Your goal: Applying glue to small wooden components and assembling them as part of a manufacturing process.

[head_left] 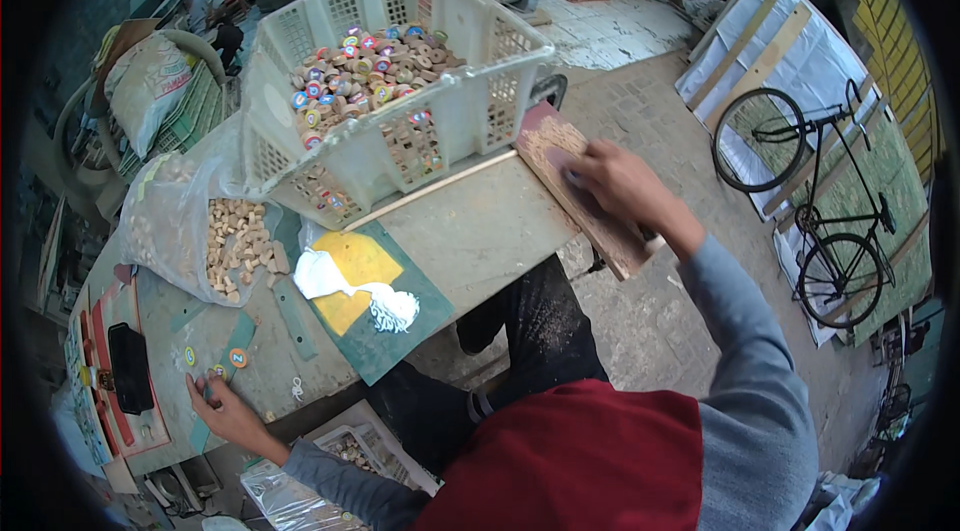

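At the table's left, my left hand (232, 417) has its fingers curled at a small wooden disc (218, 371) with a coloured top. Close by lie a yellow-topped disc (190, 356) and an orange-topped disc (238, 358). My right hand (622, 183) is closed over a long reddish board (570, 171) with a rough, dusty face, which juts out past the table's right end. A small greyish piece shows under its fingertips, too covered to name. Behind the table's front part, a large pale plastic crate (395, 166) holds a heap of similar discs, many with coloured tops.
A clear plastic bag (165, 231) spills small plain wooden pieces (240, 246). White cloth (345, 283) lies on a yellow sheet (360, 256) over a green board (425, 331). A black tray (130, 368) sits far left. Beyond the aisle, a bicycle (815, 201) leans by panels.
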`<move>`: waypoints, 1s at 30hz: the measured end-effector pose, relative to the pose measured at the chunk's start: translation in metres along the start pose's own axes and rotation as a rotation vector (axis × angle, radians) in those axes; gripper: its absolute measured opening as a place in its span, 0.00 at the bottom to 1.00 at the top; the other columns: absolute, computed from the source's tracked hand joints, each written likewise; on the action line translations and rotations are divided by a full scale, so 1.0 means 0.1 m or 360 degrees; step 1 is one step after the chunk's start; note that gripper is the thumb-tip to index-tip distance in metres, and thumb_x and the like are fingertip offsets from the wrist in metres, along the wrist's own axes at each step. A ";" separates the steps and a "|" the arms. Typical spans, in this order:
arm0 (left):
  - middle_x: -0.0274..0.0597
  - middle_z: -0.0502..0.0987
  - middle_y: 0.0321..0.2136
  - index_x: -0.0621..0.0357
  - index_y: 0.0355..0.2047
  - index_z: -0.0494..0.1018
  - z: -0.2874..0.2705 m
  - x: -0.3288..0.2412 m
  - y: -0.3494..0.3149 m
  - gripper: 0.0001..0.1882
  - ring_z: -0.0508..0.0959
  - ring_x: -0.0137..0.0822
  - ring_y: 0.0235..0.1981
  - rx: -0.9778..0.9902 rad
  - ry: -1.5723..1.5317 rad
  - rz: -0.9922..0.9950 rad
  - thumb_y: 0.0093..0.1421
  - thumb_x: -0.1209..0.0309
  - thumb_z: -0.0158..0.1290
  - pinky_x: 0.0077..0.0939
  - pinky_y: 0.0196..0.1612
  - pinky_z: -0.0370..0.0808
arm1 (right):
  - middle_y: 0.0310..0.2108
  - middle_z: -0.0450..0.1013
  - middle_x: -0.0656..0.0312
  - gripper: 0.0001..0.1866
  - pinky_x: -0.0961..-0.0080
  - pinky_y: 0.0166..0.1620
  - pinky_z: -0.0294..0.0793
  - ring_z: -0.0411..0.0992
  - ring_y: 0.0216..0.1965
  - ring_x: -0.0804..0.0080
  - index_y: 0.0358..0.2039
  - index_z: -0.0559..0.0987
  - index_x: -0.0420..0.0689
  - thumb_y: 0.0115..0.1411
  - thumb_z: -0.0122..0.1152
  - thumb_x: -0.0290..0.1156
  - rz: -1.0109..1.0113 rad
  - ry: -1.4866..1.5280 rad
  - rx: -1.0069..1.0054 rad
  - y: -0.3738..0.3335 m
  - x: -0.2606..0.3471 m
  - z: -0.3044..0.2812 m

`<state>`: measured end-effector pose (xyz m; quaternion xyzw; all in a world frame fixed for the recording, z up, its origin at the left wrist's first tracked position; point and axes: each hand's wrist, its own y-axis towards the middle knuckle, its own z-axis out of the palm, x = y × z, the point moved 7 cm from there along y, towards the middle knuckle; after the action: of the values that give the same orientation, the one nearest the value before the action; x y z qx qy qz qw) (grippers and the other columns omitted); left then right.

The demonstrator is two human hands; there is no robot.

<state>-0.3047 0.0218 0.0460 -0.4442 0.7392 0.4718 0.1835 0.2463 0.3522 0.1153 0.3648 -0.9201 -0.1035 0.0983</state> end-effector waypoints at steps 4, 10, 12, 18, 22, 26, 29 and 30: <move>0.46 0.79 0.46 0.59 0.59 0.72 0.02 0.05 0.03 0.25 0.73 0.37 0.35 -0.0006 -0.0011 0.0008 0.65 0.60 0.55 0.31 0.41 0.71 | 0.35 0.72 0.51 0.12 0.61 0.41 0.75 0.73 0.39 0.53 0.43 0.80 0.43 0.62 0.56 0.32 -0.0178 0.0052 -0.0075 0.39 -0.10 0.11; 0.47 0.78 0.49 0.60 0.58 0.73 -0.24 0.15 -0.02 0.23 0.74 0.35 0.38 -0.0194 0.0059 0.0075 0.66 0.62 0.55 0.30 0.40 0.71 | 0.33 0.72 0.52 0.12 0.60 0.40 0.75 0.74 0.36 0.52 0.42 0.82 0.44 0.57 0.62 0.29 -0.0028 0.0101 0.0023 -0.36 0.20 -0.08; 0.47 0.76 0.49 0.60 0.57 0.72 -0.10 -0.07 -0.06 0.22 0.74 0.33 0.39 -0.0135 -0.0081 0.0045 0.65 0.64 0.56 0.29 0.39 0.70 | 0.32 0.73 0.54 0.12 0.60 0.39 0.75 0.73 0.36 0.54 0.41 0.82 0.45 0.56 0.61 0.27 0.0004 0.0054 -0.0039 -0.45 0.22 -0.14; 0.46 0.73 0.50 0.60 0.58 0.72 -0.12 -0.06 -0.07 0.22 0.74 0.34 0.40 -0.0131 -0.0173 -0.0066 0.64 0.67 0.57 0.28 0.38 0.70 | 0.31 0.72 0.53 0.10 0.60 0.40 0.74 0.72 0.35 0.53 0.40 0.82 0.44 0.57 0.58 0.27 -0.0098 -0.0096 -0.0148 0.27 0.11 -0.05; 0.45 0.73 0.51 0.60 0.58 0.72 -0.22 0.00 -0.07 0.22 0.74 0.36 0.42 -0.0169 -0.0132 -0.0049 0.64 0.68 0.57 0.29 0.39 0.70 | 0.32 0.72 0.54 0.11 0.61 0.38 0.74 0.73 0.35 0.54 0.42 0.82 0.44 0.59 0.59 0.28 -0.0160 -0.0150 0.0006 0.15 0.13 -0.02; 0.46 0.74 0.51 0.60 0.57 0.72 -0.30 -0.07 -0.10 0.22 0.74 0.38 0.43 -0.0267 -0.0053 0.0017 0.65 0.65 0.56 0.30 0.41 0.70 | 0.29 0.71 0.55 0.09 0.63 0.37 0.74 0.72 0.34 0.55 0.38 0.83 0.45 0.57 0.60 0.28 -0.0015 -0.0109 0.0065 -0.48 0.37 -0.21; 0.46 0.74 0.51 0.61 0.57 0.72 -0.17 -0.15 -0.07 0.23 0.75 0.40 0.44 -0.0274 -0.0049 0.0026 0.65 0.64 0.57 0.31 0.42 0.71 | 0.28 0.70 0.55 0.08 0.63 0.38 0.75 0.72 0.34 0.55 0.36 0.83 0.46 0.56 0.61 0.28 0.0103 -0.0120 0.0021 -0.50 0.23 -0.13; 0.47 0.74 0.51 0.61 0.56 0.72 -0.06 -0.15 -0.07 0.22 0.75 0.41 0.44 -0.0218 -0.0047 0.0014 0.64 0.65 0.57 0.32 0.42 0.72 | 0.28 0.70 0.53 0.09 0.60 0.38 0.74 0.72 0.34 0.53 0.38 0.83 0.47 0.56 0.60 0.28 0.0118 -0.0226 -0.0034 -0.41 0.06 -0.01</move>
<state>-0.2895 0.0226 0.0557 -0.4455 0.7042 0.5287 0.1615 0.2685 0.3186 0.1064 0.3211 -0.9365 -0.1351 0.0404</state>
